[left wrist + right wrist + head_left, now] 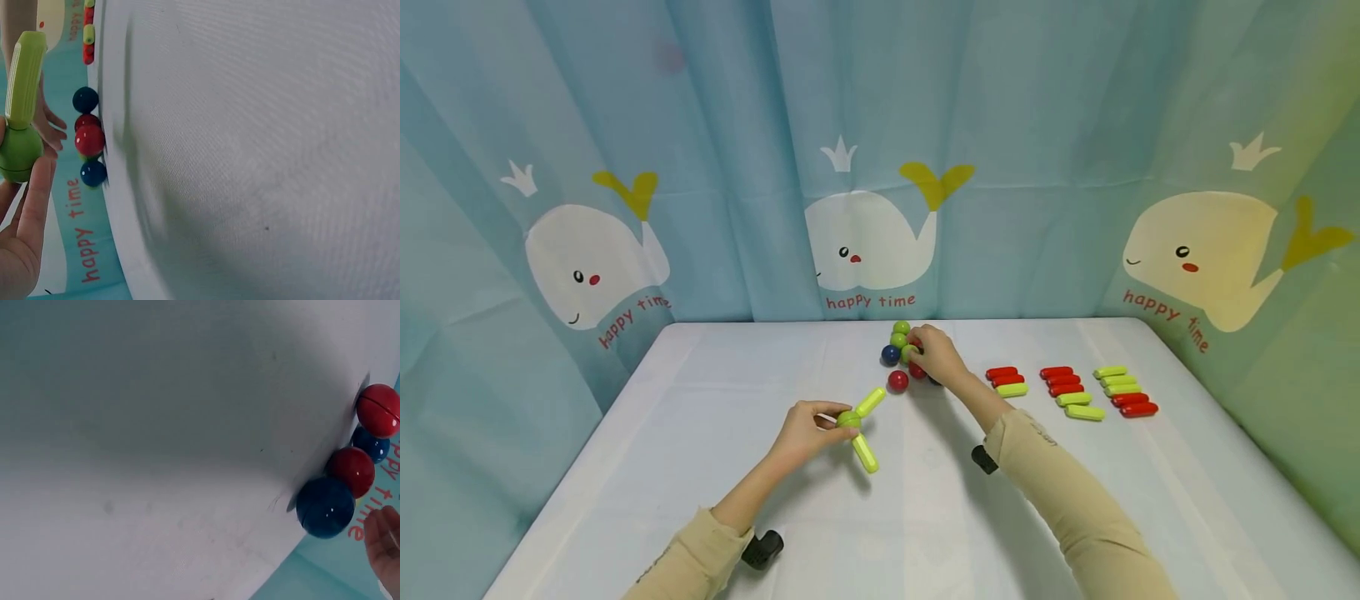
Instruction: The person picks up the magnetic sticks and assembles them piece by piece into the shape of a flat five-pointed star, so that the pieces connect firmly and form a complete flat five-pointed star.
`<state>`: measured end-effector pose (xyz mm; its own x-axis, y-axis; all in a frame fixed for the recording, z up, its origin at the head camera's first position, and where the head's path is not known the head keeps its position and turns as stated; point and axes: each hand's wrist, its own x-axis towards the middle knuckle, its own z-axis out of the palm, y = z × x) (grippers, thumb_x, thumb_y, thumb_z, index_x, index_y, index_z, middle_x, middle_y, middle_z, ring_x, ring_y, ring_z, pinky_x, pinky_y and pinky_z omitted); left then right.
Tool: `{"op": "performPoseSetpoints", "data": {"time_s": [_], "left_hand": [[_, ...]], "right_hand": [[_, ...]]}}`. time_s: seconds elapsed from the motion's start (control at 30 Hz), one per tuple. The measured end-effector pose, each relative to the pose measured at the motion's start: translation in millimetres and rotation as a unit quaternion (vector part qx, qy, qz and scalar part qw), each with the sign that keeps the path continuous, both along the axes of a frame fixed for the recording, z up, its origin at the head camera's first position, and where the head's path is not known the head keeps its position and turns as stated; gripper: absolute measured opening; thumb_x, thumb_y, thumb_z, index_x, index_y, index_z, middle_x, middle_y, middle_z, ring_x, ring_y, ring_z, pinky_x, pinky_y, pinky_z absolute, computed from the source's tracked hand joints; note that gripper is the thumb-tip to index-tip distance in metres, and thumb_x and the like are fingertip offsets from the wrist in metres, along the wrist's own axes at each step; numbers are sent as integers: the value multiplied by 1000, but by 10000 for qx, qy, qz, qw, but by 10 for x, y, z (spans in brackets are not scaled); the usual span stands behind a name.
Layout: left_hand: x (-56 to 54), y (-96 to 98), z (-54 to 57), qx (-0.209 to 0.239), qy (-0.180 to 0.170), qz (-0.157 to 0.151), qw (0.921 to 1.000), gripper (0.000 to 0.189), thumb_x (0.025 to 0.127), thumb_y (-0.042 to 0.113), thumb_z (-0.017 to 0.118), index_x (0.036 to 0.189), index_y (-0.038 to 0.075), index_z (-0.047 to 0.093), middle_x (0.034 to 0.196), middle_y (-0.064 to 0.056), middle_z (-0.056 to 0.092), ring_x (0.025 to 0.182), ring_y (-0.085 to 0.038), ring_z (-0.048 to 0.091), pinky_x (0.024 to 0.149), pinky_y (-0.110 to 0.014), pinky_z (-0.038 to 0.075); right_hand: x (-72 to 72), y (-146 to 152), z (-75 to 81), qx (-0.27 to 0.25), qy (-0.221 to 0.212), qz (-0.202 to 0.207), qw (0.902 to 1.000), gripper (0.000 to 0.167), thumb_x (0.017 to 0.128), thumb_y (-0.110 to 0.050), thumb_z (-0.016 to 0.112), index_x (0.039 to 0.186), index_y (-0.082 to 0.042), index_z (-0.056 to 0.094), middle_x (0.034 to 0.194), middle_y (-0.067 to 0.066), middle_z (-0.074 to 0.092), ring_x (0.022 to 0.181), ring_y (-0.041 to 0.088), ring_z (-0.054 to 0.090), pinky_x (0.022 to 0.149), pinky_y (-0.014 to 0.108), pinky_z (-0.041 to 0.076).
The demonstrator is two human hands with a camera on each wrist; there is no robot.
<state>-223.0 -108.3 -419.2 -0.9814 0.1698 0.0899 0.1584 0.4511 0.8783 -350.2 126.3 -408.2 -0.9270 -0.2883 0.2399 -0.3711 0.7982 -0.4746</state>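
Note:
My left hand (805,435) pinches a green ball (848,419) between thumb and fingers, above the table. Two yellow-green rods are joined to this ball: one rod (871,402) points away to the upper right, the other rod (865,454) toward the near side. At the back of the table, my right hand (938,357) reaches over a cluster of balls, its fingertips beside a green ball (909,354). In the left wrist view those fingers look loosely extended. Around them lie a red ball (898,382), a dark blue ball (890,355) and another green ball (901,327). The hand partly hides others.
Right of the cluster, red and yellow-green rods lie in three groups: a left group (1004,381), a middle group (1067,392) and a right group (1125,390). A blue curtain (722,167) with whale prints hangs behind the white table (700,400).

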Motion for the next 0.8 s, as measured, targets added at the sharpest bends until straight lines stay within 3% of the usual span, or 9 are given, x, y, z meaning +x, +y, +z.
{"op": "performPoseSetpoints", "data": {"time_s": [0.33,0.8], "left_hand": [[12,-9,-1,33,55,61,10000,34,75,17,79,104,2,71,98,-14,70,72,-11,63,59,-22,49],[11,-16,19,165,-45,37,9998,33,75,17,79,105,5,72,97,-10,70,72,-10,62,60,-23,49]], "right_hand": [[-88,-128,-42,616,-39,-324,9976,25,82,-5,69,104,6,64,97,18,63,90,28,61,83,39,51],[-92,-256,-92,872,-111,-706,9936,22,82,-4,69,102,6,65,98,19,62,88,29,60,83,38,52]]}}
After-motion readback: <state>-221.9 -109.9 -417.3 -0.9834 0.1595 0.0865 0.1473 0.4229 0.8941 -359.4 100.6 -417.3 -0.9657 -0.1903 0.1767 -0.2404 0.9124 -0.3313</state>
